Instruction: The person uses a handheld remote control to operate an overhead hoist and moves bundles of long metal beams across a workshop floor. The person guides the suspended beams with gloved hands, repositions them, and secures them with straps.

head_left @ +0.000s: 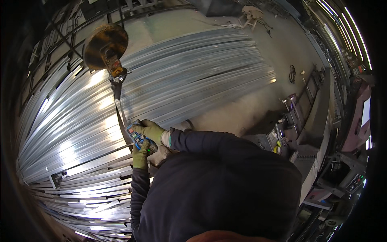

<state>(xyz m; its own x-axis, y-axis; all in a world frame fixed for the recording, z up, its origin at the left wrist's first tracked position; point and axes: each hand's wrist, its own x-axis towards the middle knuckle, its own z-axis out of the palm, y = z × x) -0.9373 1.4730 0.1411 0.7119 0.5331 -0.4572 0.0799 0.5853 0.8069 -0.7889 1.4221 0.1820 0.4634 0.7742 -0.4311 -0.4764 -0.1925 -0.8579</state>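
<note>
A small remote control (136,137) with blue edging, several buttons and a green light is gripped between my two hands. My left hand (141,156), in a green-yellow glove, is closed round its near end. Gloved the same way, my right hand (150,131) holds the far end, its fingers over the side. Just beyond them a dark and pale lifting strap (121,111) runs up to a crane hook (117,74). The hook hangs under a round, rusty, orange-brown block (105,46). Beneath lie many long, shiny metal profiles (189,68), side by side.
More metal lengths (92,201) lie loosely crossed at the lower left. On the right stands a workbench (304,161) with tools and a yellow item (277,147). A stool (252,16) is at the far end, with a dark cable (292,74) on the floor nearer.
</note>
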